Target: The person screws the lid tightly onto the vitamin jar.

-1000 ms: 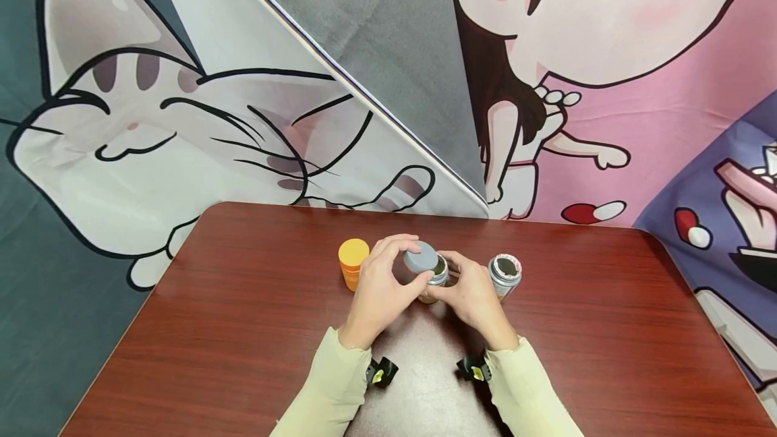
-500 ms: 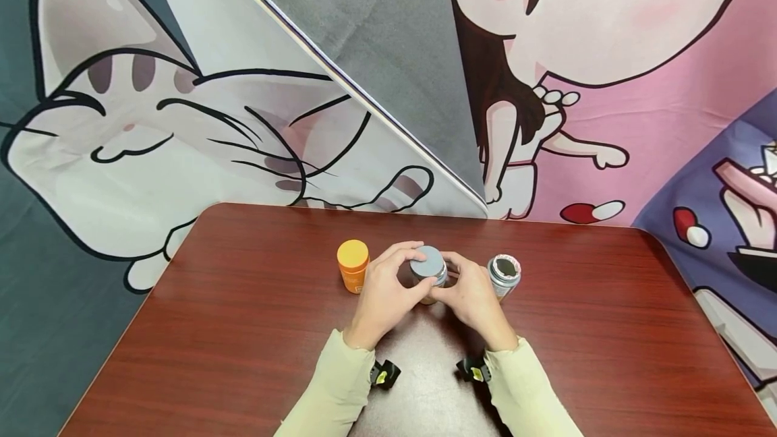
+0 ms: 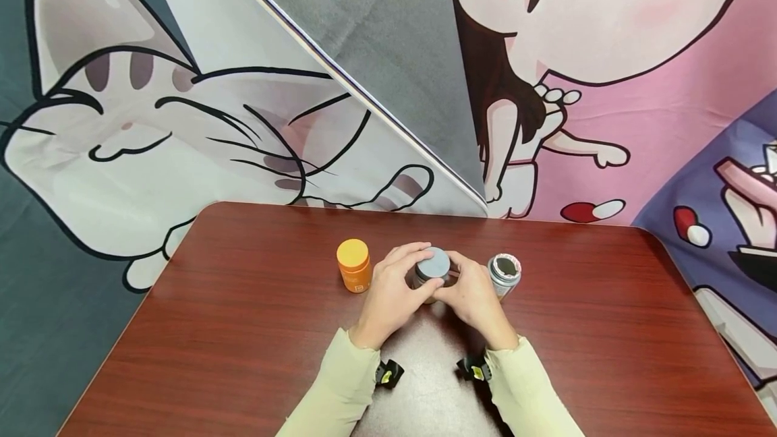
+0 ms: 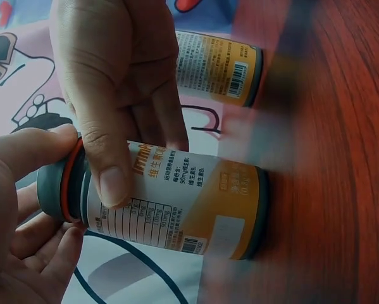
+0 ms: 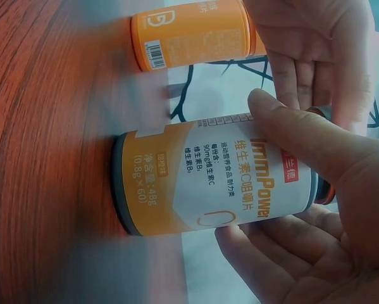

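Reddish-brown counter [image 3: 231, 329], cartoon backdrop [image 3: 400, 39] behind. One white-and-orange bottle [image 5: 189, 180], upright at centre, right fingers [image 5: 249, 263] curled round its body. One grey cap [image 3: 434, 262] at its mouth, left fingers [image 4: 61, 258] pinching it. Orange jar [image 3: 355, 268], left; uncapped bottle [image 3: 502, 284], right.

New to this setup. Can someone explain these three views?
No machine here: a person works bare-handed. The wide picture comes from a camera on the head, looking forward and down. The sideways-looking close-ups come from the left wrist camera and right wrist camera.

On the brown table stand an orange jar, left in the head view, and a lidless bottle, right. Between them, the right hand grips the middle bottle while the left hand holds the grey lid at its top. How tight it sits, I can't tell.
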